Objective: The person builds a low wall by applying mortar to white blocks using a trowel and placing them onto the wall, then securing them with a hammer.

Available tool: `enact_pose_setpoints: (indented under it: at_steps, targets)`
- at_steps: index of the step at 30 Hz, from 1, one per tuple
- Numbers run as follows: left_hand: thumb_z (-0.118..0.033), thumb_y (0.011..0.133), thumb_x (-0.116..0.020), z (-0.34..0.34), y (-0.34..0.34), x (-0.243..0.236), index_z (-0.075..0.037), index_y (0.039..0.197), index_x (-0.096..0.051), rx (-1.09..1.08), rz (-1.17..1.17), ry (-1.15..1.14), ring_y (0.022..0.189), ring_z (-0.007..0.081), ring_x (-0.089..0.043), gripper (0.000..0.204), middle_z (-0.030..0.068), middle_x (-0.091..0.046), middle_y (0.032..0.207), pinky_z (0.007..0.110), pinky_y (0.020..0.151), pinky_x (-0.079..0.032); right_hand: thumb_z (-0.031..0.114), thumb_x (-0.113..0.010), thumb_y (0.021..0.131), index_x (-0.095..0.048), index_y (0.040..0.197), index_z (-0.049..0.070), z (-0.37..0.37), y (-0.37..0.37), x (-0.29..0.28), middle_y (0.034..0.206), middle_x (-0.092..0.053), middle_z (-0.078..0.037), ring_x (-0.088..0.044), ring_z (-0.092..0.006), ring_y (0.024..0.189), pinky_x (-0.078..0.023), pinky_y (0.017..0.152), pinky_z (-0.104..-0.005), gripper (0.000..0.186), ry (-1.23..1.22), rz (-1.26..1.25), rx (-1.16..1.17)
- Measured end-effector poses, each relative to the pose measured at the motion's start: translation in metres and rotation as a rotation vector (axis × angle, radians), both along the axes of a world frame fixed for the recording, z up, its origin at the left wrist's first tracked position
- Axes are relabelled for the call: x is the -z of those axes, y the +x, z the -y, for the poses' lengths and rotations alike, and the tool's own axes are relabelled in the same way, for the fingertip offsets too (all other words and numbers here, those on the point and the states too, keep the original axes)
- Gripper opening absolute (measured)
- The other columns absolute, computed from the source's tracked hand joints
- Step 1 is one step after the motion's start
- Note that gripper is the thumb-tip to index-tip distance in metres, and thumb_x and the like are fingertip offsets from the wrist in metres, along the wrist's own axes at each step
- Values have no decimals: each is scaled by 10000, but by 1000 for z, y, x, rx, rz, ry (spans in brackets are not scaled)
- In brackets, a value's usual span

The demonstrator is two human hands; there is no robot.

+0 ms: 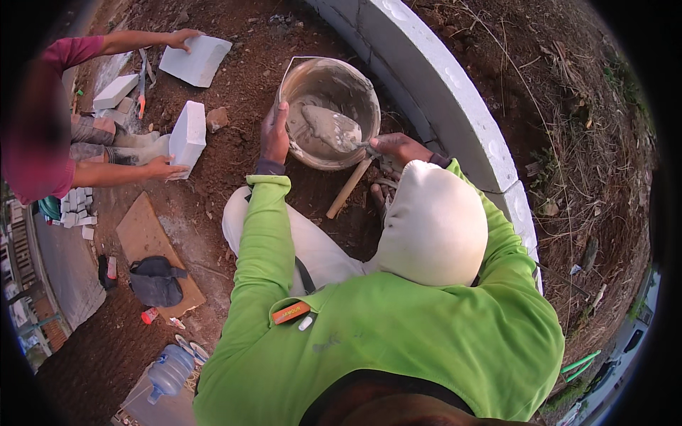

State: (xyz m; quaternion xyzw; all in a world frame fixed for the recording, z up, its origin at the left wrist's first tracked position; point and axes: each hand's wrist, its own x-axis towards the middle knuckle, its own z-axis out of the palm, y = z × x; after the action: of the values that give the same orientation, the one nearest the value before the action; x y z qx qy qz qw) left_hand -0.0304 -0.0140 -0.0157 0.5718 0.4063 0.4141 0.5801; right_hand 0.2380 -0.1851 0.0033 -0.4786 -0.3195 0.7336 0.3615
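Presently, right hand: one, the person's own (402, 148), its fingers closed around the handle end of a trowel.
Trowel: one (334, 129), its blade inside the bucket, coated in wet grey mortar.
Left hand: one (274, 133), laid against the left side of the bucket with the thumb up near the rim; I cannot tell how firmly its fingers close, as part of them is hidden.
Bucket: one (323, 77), round, standing on the soil before the person, with a thin wire handle at its left edge.
In the bucket: mortar (300, 129) and the trowel blade; the inner wall is smeared with the same grey.
Wooden stick: one (348, 189), slanting just beside the bucket's lower right side.
Curb: one curved grey row (465, 78), to the right of the bucket.
Pocket: on the green shirt (398, 334), with one orange pack (291, 312) poking out and one small white object (305, 324) beside it.
Co-worker: one (85, 50), at left, a hand on each of two white blocks (187, 138).
Third block: one (116, 92), lying near an orange-handled saw (142, 96).
Jug: one, clear blue (170, 370), at lower left; how full, I cannot tell.
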Motion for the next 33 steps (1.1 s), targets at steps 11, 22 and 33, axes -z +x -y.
enact_pose_setpoints:
  at_steps: [11, 22, 33]
  targets:
    - [-399, 1074, -523, -9, -3, 12, 71, 1416, -548, 1, 15, -52, 1272, 221, -545, 582, 151, -602, 1383, 348, 1108, -385, 303, -443, 1043, -604, 1063, 51, -32, 40, -76, 672, -562, -51, -546, -141, 471, -418, 379, -277, 300, 2, -225, 301]
    - [-374, 1067, -547, -10, 0, 12, 70, 1419, -546, 9, 66, -86, 1259, 214, -558, 567, 140, -601, 1391, 344, 1097, -400, 196, -576, 854, -733, 1078, 17, -196, 118, -119, 1057, -731, -262, -723, -422, 998, -592, 859, -482, 327, 251, 1616, 266]
    - [-356, 1075, -538, -10, -3, 9, 61, 1437, -532, 11, 7, -61, 1290, 205, -537, 552, 131, -581, 1421, 342, 1111, -388, 171, -562, 883, -614, 1079, 16, -134, 98, -107, 990, -719, -275, -708, -468, 945, -577, 810, -552, 256, 272, 1694, 246]
